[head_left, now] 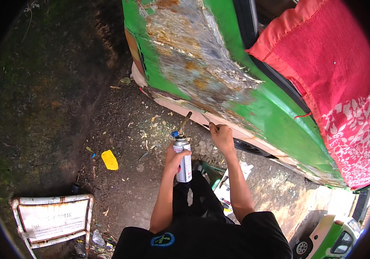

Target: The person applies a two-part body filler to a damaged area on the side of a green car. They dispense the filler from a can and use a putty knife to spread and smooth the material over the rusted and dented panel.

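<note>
My left hand (173, 159) is wrapped round a gas torch (184, 167), a white can with a blue knob and a brass-coloured nozzle. The nozzle points up toward the lower edge of a green car body (254, 113); no flame can be made out. My right hand (222, 137) is closed on a thin scraper (205, 117), its blade against or very near the pale lower sill (232, 126). Above the sill, a large area of paint is stripped to rusty, grey bare metal (193, 52).
A red patterned cloth (314, 64) drapes over the car at the right. On the dirt ground lie a yellow scrap (109, 160) and paint flakes. A rusty white metal sign (53, 219) stands at lower left. Another green and white vehicle (329, 239) is at lower right.
</note>
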{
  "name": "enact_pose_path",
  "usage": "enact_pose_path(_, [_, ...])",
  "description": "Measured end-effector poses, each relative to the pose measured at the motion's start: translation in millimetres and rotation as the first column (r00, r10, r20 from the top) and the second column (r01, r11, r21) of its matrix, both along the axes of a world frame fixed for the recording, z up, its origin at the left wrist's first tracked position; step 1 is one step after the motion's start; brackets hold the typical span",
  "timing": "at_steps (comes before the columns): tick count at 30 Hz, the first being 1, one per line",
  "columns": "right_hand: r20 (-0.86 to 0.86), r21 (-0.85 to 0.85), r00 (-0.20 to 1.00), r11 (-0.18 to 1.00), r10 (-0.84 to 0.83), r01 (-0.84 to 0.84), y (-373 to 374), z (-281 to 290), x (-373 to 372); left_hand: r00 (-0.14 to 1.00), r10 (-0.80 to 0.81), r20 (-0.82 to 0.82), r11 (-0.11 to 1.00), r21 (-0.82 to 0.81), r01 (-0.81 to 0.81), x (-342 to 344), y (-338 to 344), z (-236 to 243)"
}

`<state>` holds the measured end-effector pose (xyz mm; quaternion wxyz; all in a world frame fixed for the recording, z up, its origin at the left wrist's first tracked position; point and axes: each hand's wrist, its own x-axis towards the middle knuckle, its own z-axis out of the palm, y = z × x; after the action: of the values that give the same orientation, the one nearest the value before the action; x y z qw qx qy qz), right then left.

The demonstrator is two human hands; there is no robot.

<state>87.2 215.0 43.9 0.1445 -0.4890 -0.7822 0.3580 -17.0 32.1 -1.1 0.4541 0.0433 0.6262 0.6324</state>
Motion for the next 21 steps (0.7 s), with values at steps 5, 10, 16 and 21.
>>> enact_pose_path(5, [0.03,0.086,0.997,0.993,0.074,-0.077,12.2,-7.0,-12.2,1.0,-0.003,-0.009,1.0,0.015,0.003,-1.3,4.3,-3.4])
enact_pose_path(10, [0.145,0.158,0.982,0.977,0.123,-0.145,18.5,-2.3,-31.5,1.0,-0.01,-0.006,1.0,0.018,0.011,0.0,2.7,-2.1])
enact_pose_path(16, [0.173,0.249,0.977,0.954,0.125,-0.167,16.4,-0.4,-48.6,1.0,-0.01,-0.008,0.999,0.05,0.01,0.0,-0.7,-3.6])
enact_pose_path(21, [0.219,0.253,0.965,0.947,0.144,-0.199,16.0,3.6,-59.5,1.0,-0.014,-0.016,0.999,0.044,0.015,-1.2,-1.5,-2.7])
